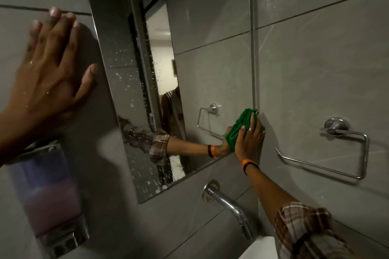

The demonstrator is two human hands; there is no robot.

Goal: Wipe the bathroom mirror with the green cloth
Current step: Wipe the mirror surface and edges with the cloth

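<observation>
Cloth: the green cloth is bunched under the right hand, pressed flat against the mirror at its lower right corner, right by the edge where glass meets tile.
Right hand: its fingers are spread over the cloth, pinning it to the glass more than clutching it.
Left hand: the left hand lies open and flat on the wall tile just left of the mirror, holding nothing, bracing the body.
Glass: droplets speckle the left strip and the bottom edge; the right part looks clearer.
Doing it well: I'd say keep the palm flat, sweep in long overlapping passes leftward toward the wet strip, and refold to a dry face once it smears.
Watch for: the tap below and the towel ring to the right sit near the arm's path.
</observation>
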